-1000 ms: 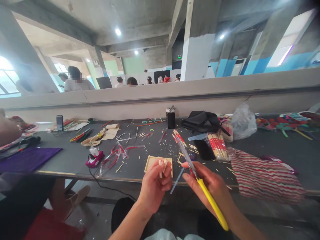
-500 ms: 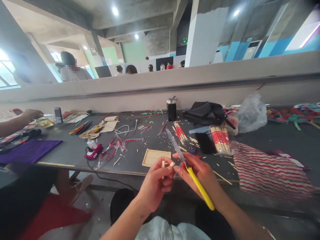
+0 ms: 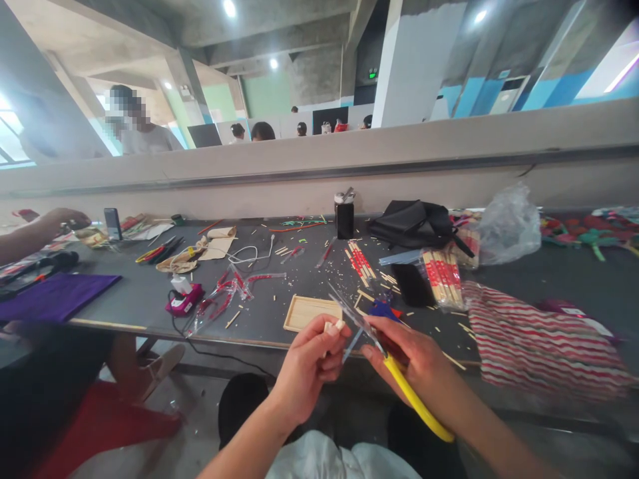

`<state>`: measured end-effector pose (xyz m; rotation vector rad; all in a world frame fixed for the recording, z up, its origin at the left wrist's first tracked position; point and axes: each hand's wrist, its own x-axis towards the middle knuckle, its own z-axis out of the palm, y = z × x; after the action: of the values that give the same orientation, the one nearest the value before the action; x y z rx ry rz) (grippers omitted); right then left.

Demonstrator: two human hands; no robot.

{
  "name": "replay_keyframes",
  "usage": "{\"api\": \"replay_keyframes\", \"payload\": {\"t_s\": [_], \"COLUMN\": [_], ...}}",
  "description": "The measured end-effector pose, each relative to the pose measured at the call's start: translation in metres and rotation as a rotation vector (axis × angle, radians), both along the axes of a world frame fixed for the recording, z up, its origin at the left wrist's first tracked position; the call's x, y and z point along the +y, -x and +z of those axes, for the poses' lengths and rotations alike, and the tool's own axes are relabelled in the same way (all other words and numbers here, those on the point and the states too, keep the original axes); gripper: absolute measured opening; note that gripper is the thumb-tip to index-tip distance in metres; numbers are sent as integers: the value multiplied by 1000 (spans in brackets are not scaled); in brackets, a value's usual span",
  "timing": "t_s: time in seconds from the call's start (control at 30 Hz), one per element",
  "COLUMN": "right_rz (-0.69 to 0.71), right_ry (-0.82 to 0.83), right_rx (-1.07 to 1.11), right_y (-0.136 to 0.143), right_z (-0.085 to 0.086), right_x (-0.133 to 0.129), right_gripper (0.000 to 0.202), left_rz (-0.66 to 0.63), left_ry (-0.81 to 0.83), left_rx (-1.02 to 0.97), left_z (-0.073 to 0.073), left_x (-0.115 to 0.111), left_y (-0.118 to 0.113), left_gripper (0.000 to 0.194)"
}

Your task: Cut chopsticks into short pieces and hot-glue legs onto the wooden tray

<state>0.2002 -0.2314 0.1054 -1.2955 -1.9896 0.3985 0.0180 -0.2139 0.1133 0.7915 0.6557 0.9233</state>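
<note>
My left hand (image 3: 313, 349), in front of the table edge, is closed on short pale wooden stick pieces (image 3: 333, 326) pinched between thumb and fingers. My right hand (image 3: 407, 352) grips a pair of scissors by the yellow handles (image 3: 419, 406). The metal blades (image 3: 352, 307) are spread and point up and left, close beside my left fingers. Just beyond my left hand lies a shallow rectangular wooden tray (image 3: 305, 313) on the dark table (image 3: 267, 303). How many pieces my left hand holds is partly hidden by the fingers.
Red-wrapped chopsticks (image 3: 360, 259), a packed bundle (image 3: 442, 279), a black phone (image 3: 412, 285) and a striped cloth (image 3: 539, 339) lie to the right. Behind stands a dark bottle (image 3: 344, 219). Torn wrappers (image 3: 232, 289) and a purple power socket (image 3: 184, 301) are left. A co-worker's hand (image 3: 64, 219) is far left.
The scissors have opened, their blades now apart. My right hand has shifted slightly right and down, away from my left fingers. The wooden pieces have turned in my left hand's pinch.
</note>
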Motion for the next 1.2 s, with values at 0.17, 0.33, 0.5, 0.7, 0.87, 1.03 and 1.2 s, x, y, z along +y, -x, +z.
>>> {"api": "replay_keyframes", "payload": {"t_s": [0.17, 0.33, 0.5, 0.7, 0.87, 1.03, 1.2], "right_rz": [8, -2, 24, 37, 41, 52, 52], "right_ry": [47, 99, 130, 147, 110, 156, 206], "right_rx": [-151, -173, -130, -111, -121, -117, -109], "right_y": [-4, 6, 10, 15, 17, 18, 19], "right_z": [-1, 4, 7, 12, 11, 13, 17], "right_x": [-9, -12, -13, -16, -17, -20, -22], "right_gripper": [27, 28, 36, 36, 40, 37, 38], "left_rz": [113, 185, 258, 395, 417, 409, 378], "left_ry": [-60, -166, -320, -530, -635, -685, -714], "left_rx": [-44, 8, 141, 316, 340, 380, 428], "left_z": [0, -7, -15, -17, -17, -18, -18], "left_x": [-2, -4, -7, -9, -8, -7, -7], "left_y": [4, 3, 5, 5, 4, 5, 5], "left_gripper": [13, 12, 14, 18, 17, 18, 20]}}
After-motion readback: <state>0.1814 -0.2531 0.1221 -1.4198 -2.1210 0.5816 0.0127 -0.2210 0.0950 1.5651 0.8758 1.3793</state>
